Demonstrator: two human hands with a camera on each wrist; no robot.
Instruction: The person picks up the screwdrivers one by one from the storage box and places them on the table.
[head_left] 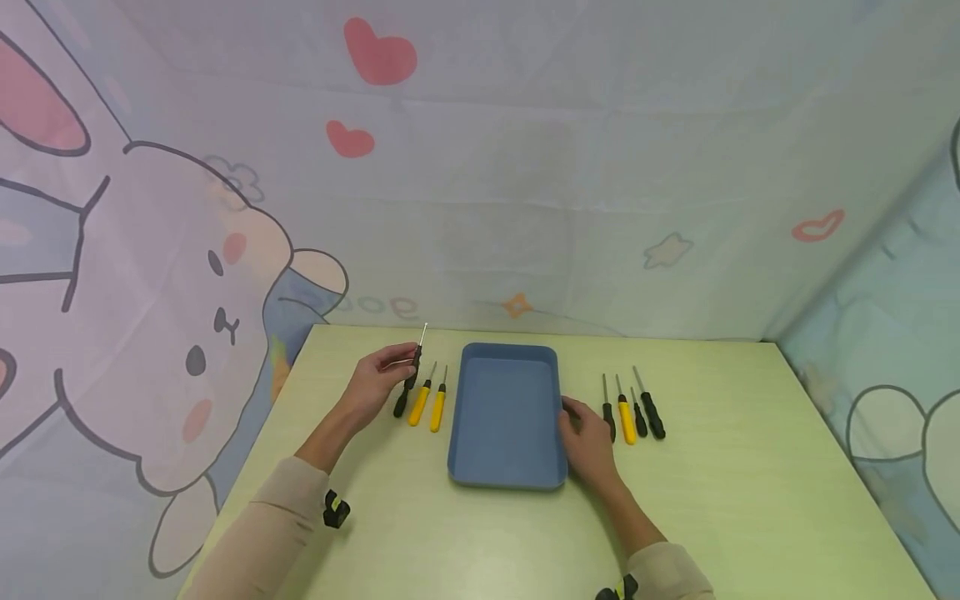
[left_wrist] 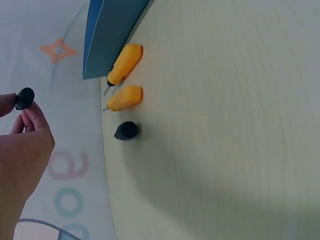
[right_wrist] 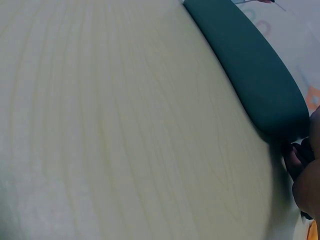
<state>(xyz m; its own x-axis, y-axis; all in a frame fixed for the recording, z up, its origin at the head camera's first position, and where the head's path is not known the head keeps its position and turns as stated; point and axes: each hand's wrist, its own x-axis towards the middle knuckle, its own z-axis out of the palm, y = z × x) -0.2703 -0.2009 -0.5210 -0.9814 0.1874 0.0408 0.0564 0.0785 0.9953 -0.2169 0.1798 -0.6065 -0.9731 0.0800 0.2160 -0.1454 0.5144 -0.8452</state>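
My left hand (head_left: pixel 375 383) holds a black-handled screwdriver (head_left: pixel 417 357) between thumb and fingers, its metal shaft pointing up. In the left wrist view, the round butt of its handle (left_wrist: pixel 25 98) shows at the fingertips. Below that hand, another black screwdriver (head_left: pixel 401 403) lies on the table beside two yellow-handled screwdrivers (head_left: pixel 420 403). My right hand (head_left: pixel 588 442) rests at the right side of the blue tray (head_left: pixel 507 482), thumb and fingertips right at its rim. Only part of that hand appears in the right wrist view, close by the tray's corner (right_wrist: pixel 280 120).
Right of the tray, several screwdrivers lie in a row, one yellow-handled (head_left: pixel 626 419) and the others black-handled (head_left: pixel 653 417). The pale table (head_left: pixel 750 467) meets a printed cloth backdrop (head_left: pixel 600 167) at its back edge.
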